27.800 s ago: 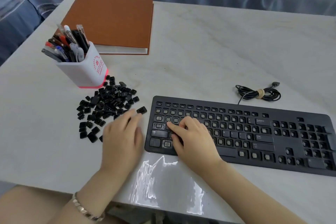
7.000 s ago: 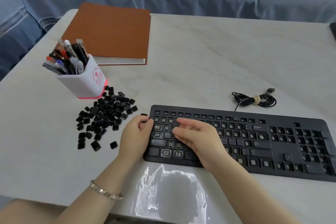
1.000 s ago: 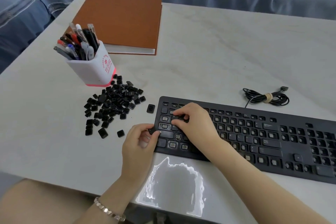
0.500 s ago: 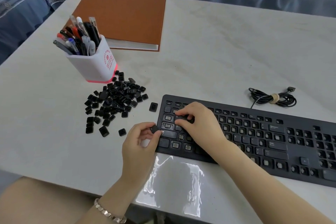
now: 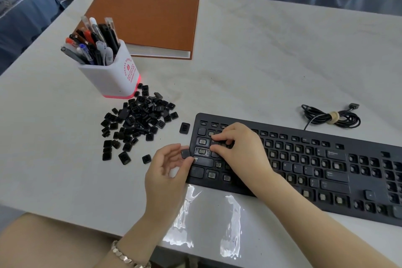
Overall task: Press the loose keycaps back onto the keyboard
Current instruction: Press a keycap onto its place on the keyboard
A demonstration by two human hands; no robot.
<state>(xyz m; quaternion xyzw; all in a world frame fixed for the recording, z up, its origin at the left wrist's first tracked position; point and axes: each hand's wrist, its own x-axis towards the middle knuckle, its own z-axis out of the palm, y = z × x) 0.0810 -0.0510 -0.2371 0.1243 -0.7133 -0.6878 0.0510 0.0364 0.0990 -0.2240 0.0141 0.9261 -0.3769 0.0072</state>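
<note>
A black keyboard [image 5: 326,159] lies across the table's right half, with many bare switch sockets and a few seated caps. My right hand [image 5: 239,148] rests on its left end, fingertips curled down onto a keycap [image 5: 224,143] in the upper rows. My left hand [image 5: 167,172] hovers at the keyboard's left edge and pinches a single black keycap [image 5: 185,153] between thumb and fingers. A heap of loose keycaps [image 5: 137,119] lies to the left on the table, and one stray cap [image 5: 184,127] sits just beside the keyboard's top left corner.
A white pen holder [image 5: 113,76] full of pens stands behind the heap. A brown book [image 5: 148,11] lies at the back. The coiled keyboard cable [image 5: 330,116] rests beyond the keyboard. A glossy patch [image 5: 206,217] reflects light at the table's front edge.
Both hands have stayed where they were over the last second; my left keeps the cap pinched, my right stays on the upper rows. Only the camera view shifted slightly.
</note>
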